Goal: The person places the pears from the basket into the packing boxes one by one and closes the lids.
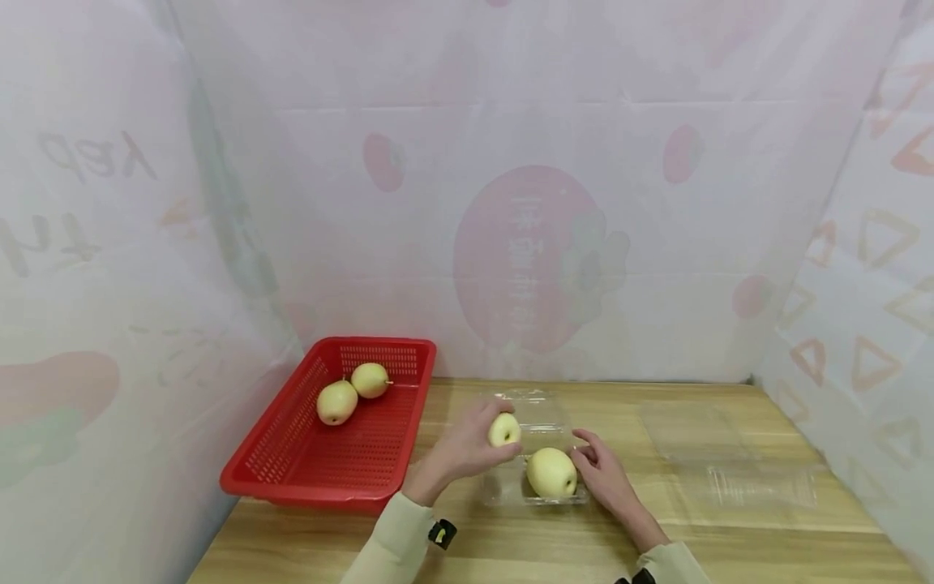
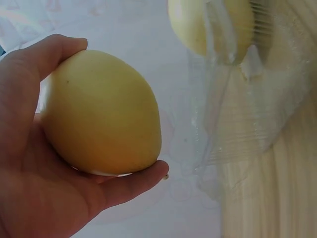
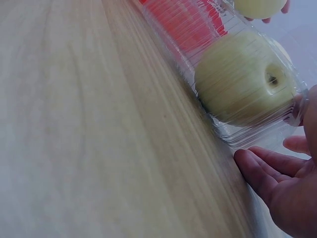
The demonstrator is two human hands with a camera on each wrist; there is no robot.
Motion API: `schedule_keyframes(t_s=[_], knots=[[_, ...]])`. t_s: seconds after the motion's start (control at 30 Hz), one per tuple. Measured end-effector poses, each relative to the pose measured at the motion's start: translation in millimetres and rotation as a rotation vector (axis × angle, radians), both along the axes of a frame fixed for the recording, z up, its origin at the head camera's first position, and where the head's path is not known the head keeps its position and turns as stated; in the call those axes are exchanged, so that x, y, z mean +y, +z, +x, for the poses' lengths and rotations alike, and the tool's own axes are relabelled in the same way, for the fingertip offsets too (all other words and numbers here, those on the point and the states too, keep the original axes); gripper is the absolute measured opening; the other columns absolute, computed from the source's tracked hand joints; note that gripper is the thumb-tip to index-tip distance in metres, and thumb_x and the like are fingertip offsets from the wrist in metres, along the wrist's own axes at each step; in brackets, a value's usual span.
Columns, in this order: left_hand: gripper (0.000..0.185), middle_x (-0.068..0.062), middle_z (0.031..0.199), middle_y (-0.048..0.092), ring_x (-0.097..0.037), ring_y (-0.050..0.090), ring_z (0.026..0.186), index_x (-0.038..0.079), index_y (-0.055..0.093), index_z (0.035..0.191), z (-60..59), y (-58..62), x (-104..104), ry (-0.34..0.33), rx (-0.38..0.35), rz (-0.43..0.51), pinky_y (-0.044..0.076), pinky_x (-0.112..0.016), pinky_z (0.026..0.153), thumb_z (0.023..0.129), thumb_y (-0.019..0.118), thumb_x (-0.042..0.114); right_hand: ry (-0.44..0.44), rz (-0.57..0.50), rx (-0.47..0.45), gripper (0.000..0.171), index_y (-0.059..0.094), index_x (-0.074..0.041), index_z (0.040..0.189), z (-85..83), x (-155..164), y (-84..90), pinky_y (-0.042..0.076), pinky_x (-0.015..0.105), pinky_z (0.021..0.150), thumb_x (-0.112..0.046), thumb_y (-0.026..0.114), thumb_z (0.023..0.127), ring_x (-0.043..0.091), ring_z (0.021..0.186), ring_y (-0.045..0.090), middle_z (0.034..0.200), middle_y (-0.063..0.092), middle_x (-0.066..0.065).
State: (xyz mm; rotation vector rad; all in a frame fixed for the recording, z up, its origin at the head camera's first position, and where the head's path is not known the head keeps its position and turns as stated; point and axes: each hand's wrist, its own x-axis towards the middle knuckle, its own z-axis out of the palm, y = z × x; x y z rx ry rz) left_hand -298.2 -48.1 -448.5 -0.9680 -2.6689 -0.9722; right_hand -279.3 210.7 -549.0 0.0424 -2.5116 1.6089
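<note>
My left hand holds a pale yellow pear above the left part of a clear plastic clamshell container. In the left wrist view the thumb and fingers wrap the pear from opposite sides, its stem tip beside a fingertip. Another pear lies in the right part of the container, whose lid stands open toward the back. My right hand grips the container's right side, and in the right wrist view its fingers sit at the lower corner of the container wall.
A red perforated basket stands on the left with two pears near its back left. More clear plastic containers lie on the wooden table at right. Printed white sheets enclose the back and sides.
</note>
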Motion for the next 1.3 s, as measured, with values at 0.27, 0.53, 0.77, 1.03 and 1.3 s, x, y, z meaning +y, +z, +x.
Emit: schedule_keyframes(t_s=[0.27,0.53,0.77,1.03,1.3], knots=[[0.046,-0.007,0.124,0.056,-0.016,0.054,0.100,0.018,0.059,0.123,3.2,-9.6,7.0,-0.054,-0.080,-0.058,0.047,-0.025,0.074,0.083,0.072,0.036,-0.010,0.020,0.009,0.043,0.052,-0.005,0.138,-1.9,-1.2,-0.3,0.050,0.023,0.083,-0.017,0.057,0.097,0.016,0.098,0.068,0.108,0.073,0.012],[0.046,-0.008,0.126,0.056,-0.012,0.053,0.099,0.022,0.060,0.125,4.7,-18.0,10.2,-0.077,-0.091,-0.116,0.045,-0.021,0.071,0.083,0.071,0.037,-0.011,0.028,-0.004,0.044,0.051,-0.006,0.138,-2.0,-0.6,0.4,0.049,0.024,0.084,-0.021,0.057,0.097,0.016,0.099,0.068,0.108,0.073,0.011],[0.044,-0.006,0.127,0.058,-0.013,0.055,0.100,0.023,0.061,0.123,7.4,-18.9,11.2,-0.084,-0.084,-0.149,0.044,-0.021,0.072,0.083,0.072,0.037,-0.006,0.029,-0.001,0.044,0.051,-0.005,0.138,-1.3,-0.5,1.5,0.050,0.023,0.082,-0.020,0.057,0.097,0.017,0.099,0.067,0.109,0.072,0.012],[0.041,-0.002,0.125,0.059,-0.015,0.054,0.106,0.025,0.062,0.122,4.6,-27.5,12.3,-0.117,-0.037,-0.184,0.043,-0.021,0.073,0.084,0.070,0.037,0.007,-0.009,-0.016,0.044,0.050,-0.005,0.139,-2.1,-0.4,-0.5,0.050,0.023,0.079,-0.018,0.056,0.098,0.016,0.097,0.067,0.108,0.071,0.013],[0.040,0.002,0.120,0.061,-0.012,0.055,0.102,0.021,0.064,0.120,3.9,-31.8,11.5,-0.162,0.022,-0.203,0.044,-0.021,0.076,0.084,0.071,0.036,-0.001,-0.004,-0.017,0.044,0.050,-0.005,0.139,-2.1,0.0,0.1,0.050,0.023,0.080,-0.019,0.057,0.098,0.016,0.096,0.067,0.107,0.071,0.013]])
